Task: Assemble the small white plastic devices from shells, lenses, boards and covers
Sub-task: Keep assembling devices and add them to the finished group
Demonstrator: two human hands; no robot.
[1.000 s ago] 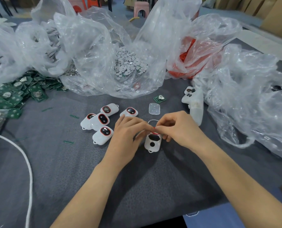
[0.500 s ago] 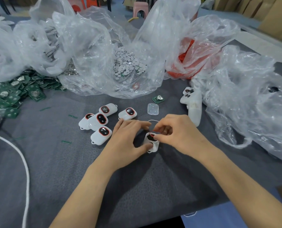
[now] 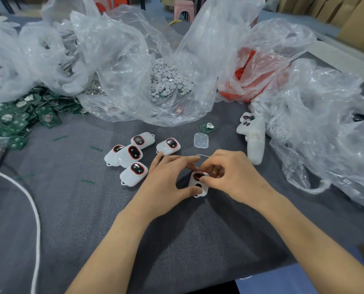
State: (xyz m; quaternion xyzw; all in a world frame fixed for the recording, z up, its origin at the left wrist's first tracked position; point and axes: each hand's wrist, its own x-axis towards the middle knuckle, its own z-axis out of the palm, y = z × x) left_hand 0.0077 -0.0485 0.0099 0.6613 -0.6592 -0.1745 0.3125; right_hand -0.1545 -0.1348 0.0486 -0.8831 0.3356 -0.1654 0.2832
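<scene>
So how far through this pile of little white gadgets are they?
Five white devices with red-ringed lenses lie grouped on the grey table; whether they are fully finished can't be told. In hand: the left hand steadies a shell while the right hand seats its lens. Left: a stack of empty shells, one clear cover, a loose board, plus heaps of green boards.

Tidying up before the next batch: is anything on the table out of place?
Yes. Short green strips lie scattered on the grey mat, and one board sits alone near the clear cover, away from the green pile at left.
</scene>
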